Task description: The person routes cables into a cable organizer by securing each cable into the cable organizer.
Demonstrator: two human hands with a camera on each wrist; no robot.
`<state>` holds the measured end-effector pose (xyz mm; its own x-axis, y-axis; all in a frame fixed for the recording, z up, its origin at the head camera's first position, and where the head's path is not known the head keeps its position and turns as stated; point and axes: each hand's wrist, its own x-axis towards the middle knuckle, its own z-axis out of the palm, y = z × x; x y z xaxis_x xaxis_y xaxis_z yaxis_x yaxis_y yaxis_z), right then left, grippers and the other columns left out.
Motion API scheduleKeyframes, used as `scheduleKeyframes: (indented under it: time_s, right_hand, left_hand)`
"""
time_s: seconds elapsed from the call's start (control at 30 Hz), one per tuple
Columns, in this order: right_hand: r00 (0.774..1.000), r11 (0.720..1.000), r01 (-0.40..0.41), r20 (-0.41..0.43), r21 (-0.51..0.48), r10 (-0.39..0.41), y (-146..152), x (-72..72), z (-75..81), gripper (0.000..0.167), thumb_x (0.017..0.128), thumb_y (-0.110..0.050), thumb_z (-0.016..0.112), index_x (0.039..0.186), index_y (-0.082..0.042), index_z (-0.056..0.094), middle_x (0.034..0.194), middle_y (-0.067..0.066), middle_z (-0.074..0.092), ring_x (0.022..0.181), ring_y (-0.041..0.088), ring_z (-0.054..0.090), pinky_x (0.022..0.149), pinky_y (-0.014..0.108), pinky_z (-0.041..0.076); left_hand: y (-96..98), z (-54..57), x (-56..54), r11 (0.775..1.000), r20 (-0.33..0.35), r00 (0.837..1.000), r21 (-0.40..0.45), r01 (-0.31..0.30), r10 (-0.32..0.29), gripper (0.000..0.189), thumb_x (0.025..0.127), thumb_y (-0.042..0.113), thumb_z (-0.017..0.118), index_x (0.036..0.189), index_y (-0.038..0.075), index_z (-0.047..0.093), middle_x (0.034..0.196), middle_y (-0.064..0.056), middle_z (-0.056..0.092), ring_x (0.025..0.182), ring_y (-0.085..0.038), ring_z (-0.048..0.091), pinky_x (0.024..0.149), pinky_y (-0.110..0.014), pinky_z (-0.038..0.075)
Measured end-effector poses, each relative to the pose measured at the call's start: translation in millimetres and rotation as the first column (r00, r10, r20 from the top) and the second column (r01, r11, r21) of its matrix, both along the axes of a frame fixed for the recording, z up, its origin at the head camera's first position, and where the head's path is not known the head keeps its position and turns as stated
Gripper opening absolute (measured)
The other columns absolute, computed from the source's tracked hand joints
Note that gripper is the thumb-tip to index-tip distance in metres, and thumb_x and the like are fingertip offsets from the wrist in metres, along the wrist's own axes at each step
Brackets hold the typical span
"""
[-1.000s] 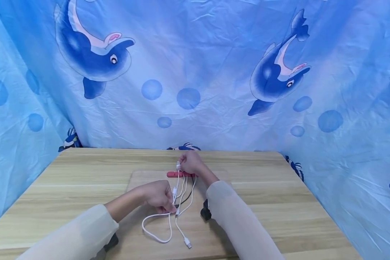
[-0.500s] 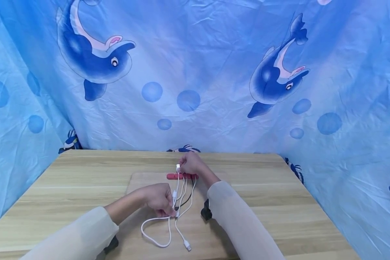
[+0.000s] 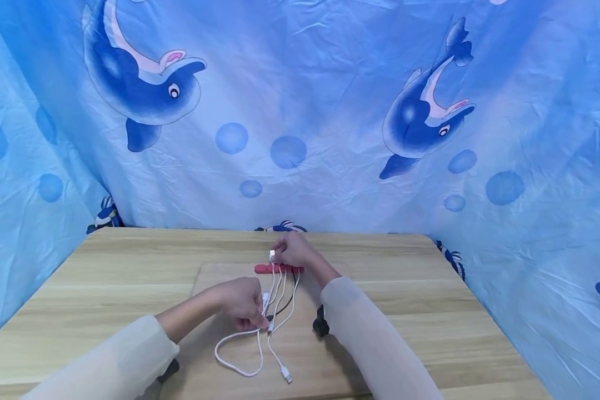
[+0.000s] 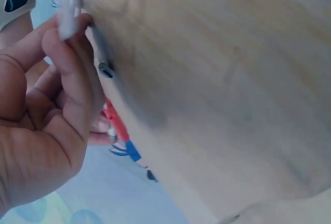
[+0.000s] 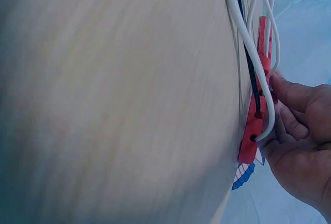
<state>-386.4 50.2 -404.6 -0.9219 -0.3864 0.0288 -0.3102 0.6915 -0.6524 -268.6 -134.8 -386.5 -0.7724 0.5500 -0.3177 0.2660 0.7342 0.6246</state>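
A red cable organizer strip [image 3: 262,269] lies at the far edge of the board, with several white cables and one black cable [image 5: 252,79] running through it. Behind the strip, my right hand [image 3: 294,250] pinches a white USB cable by its plug [image 3: 272,254], the metal end pointing up. Nearer the front, my left hand [image 3: 242,303] pinches a white cable [image 4: 67,14] between thumb and finger, its other fingers curled. A black connector [image 4: 106,70] lies close to the left fingertips. Another white plug [image 3: 286,375] rests on the board in front, and a cable loop [image 3: 237,371] lies beside it.
The wooden board [image 3: 205,364] lies on a wood-grain table [image 3: 420,289]. A blue curtain [image 3: 330,83] with dolphins stands behind and at both sides. Black objects, partly hidden, show by the right sleeve [image 3: 321,322] and under the left sleeve [image 3: 168,371].
The head view has shifted slightly. Both hands keep their hold on the cables in nearly the same places.
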Motion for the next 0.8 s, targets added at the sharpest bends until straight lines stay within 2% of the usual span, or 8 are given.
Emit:
scheduleKeyframes:
  time_s: [0.13, 0.23, 0.47, 0.63, 0.8]
  right_hand:
    - [0.999, 1.000, -0.018, -0.037, 0.024, 0.019, 5, -1.2, 3.0, 0.024, 0.091, -0.011, 0.078, 0.113, -0.001, 0.076, 0.089, 0.001, 0.077, 0.080, 0.009, 0.068, 0.076, 0.024, 0.055]
    - [0.998, 0.999, -0.027, -0.063, 0.024, 0.028, 11, -0.9, 9.3, 0.024, 0.093, -0.010, 0.077, 0.115, 0.000, 0.075, 0.094, 0.003, 0.077, 0.086, 0.012, 0.070, 0.080, 0.025, 0.056]
    - [0.998, 1.000, -0.026, -0.063, -0.001, 0.026, 25, 7.6, 29.1, 0.026, 0.095, -0.007, 0.072, 0.120, 0.001, 0.071, 0.102, 0.006, 0.075, 0.095, 0.018, 0.070, 0.084, 0.028, 0.057]
    - [0.995, 1.000, -0.029, -0.098, -0.010, 0.028, 37, 13.6, 40.0, 0.024, 0.096, -0.006, 0.071, 0.119, 0.000, 0.072, 0.106, 0.010, 0.074, 0.098, 0.020, 0.070, 0.085, 0.029, 0.058]
    - [0.989, 0.999, -0.034, -0.141, 0.033, 0.039, 57, 21.9, 50.2, 0.023, 0.099, -0.008, 0.068, 0.119, 0.001, 0.071, 0.113, 0.014, 0.073, 0.104, 0.024, 0.070, 0.091, 0.034, 0.058]
  left_hand:
    - [0.2, 9.4, 1.0, 0.996, -0.060, 0.998, -0.090, 0.010, -0.016, 0.036, 0.083, 0.025, 0.087, 0.058, 0.008, 0.068, 0.051, 0.000, 0.063, 0.047, -0.013, 0.063, 0.054, -0.025, 0.055]
    - [-1.3, 16.9, -0.5, 0.994, -0.078, 0.997, -0.106, 0.015, -0.023, 0.036, 0.083, 0.026, 0.087, 0.057, 0.008, 0.069, 0.050, -0.001, 0.063, 0.046, -0.013, 0.063, 0.055, -0.026, 0.055]
    - [-8.0, 28.2, -7.6, 0.996, -0.085, 0.996, -0.082, -0.019, 0.012, 0.032, 0.086, 0.023, 0.085, 0.062, 0.008, 0.070, 0.057, -0.002, 0.066, 0.051, -0.015, 0.064, 0.057, -0.028, 0.056]
    - [-18.8, 27.5, -11.4, 0.997, -0.168, 0.985, -0.054, -0.057, 0.047, 0.035, 0.088, 0.026, 0.082, 0.061, 0.008, 0.070, 0.053, 0.000, 0.062, 0.049, -0.015, 0.061, 0.056, -0.028, 0.054]
    - [-32.8, 27.5, -12.3, 0.996, -0.248, 0.965, -0.014, -0.086, 0.079, 0.046, 0.094, 0.030, 0.076, 0.055, 0.009, 0.064, 0.046, 0.004, 0.052, 0.043, -0.011, 0.047, 0.050, -0.027, 0.041]
